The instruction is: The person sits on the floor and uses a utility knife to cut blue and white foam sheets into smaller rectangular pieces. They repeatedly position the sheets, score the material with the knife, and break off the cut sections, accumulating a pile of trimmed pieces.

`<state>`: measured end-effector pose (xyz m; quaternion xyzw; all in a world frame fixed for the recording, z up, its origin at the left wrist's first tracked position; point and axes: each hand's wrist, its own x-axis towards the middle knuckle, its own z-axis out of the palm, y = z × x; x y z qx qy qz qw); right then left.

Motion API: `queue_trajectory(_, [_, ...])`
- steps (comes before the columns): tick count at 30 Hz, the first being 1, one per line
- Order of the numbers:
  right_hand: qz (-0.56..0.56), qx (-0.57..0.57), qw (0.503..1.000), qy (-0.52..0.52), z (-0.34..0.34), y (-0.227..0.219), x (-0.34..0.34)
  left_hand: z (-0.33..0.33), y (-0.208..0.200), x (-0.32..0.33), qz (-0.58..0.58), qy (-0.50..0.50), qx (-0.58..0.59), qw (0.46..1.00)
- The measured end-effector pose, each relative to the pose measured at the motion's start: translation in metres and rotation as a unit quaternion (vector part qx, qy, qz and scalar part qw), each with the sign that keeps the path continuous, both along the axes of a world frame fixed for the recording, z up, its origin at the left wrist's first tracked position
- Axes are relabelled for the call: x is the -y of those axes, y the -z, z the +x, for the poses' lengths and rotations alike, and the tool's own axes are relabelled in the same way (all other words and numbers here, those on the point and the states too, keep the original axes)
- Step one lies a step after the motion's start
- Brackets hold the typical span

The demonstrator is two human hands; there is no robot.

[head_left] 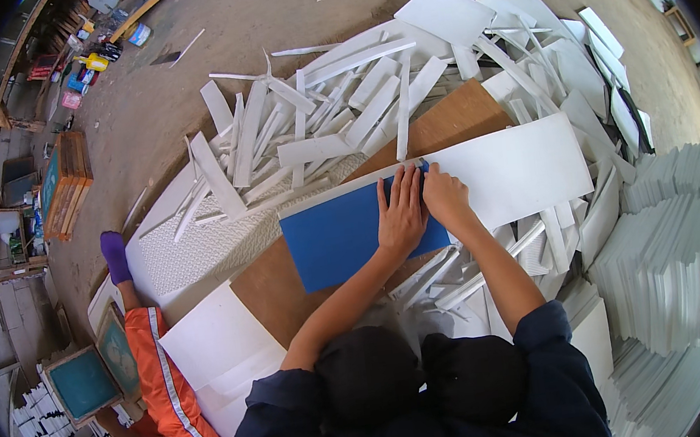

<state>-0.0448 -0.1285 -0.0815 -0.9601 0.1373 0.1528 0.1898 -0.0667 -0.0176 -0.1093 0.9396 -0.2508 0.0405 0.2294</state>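
Note:
My left hand (402,217) lies flat with its fingers spread on a blue rectangular board (327,246), its fingertips by the far edge. Beside it, my right hand (447,195) is closed in a fist at the board's right end. A small blue tip shows by its fingers; the rest of what it grips is hidden. The blue board rests on a white foam-like sheet (524,168), which reaches out to the right and shows as a narrow strip along the far edge. Under both lies a brown wooden board (451,122), placed diagonally.
White offcut strips (338,109) are heaped beyond my hands. Stacked white sheets (668,245) stand at the right. On the left is another person's leg in orange trousers (176,390) and a purple sock (115,256). Wooden frames (65,189) stand farther left.

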Motion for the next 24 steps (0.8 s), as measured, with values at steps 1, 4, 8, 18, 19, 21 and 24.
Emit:
queue_trajectory(1, [0.004, 0.006, 1.000, 0.007, -0.001, 0.002, -0.001, 0.000, 0.000, 0.000, 0.002, 0.001, 0.003, 1.000])
queue_trajectory(4, [0.005, 0.007, 1.000, 0.016, 0.001, 0.002, -0.004, 0.000, 0.000, 0.000, 0.008, 0.001, 0.012, 1.000])
queue_trajectory(8, [-0.024, -0.022, 0.999, 0.004, 0.010, -0.005, -0.009, -0.001, -0.001, -0.001, 0.014, 0.003, 0.010, 1.000])
queue_trajectory(18, [0.029, -0.184, 0.982, -0.013, 0.023, -0.020, 0.008, -0.003, 0.003, 0.003, 0.027, -0.008, 0.012, 1.000])
queue_trajectory(19, [0.031, -0.193, 0.981, -0.020, 0.020, -0.022, 0.008, -0.003, 0.004, 0.002, 0.019, -0.010, 0.014, 1.000])
queue_trajectory(21, [0.033, -0.212, 0.976, -0.030, 0.014, -0.029, 0.010, -0.001, 0.004, 0.003, 0.002, -0.011, 0.017, 1.000])
queue_trajectory(24, [0.038, -0.211, 0.976, -0.025, -0.003, -0.035, 0.010, -0.001, 0.003, 0.003, 0.017, -0.007, 0.021, 1.000])
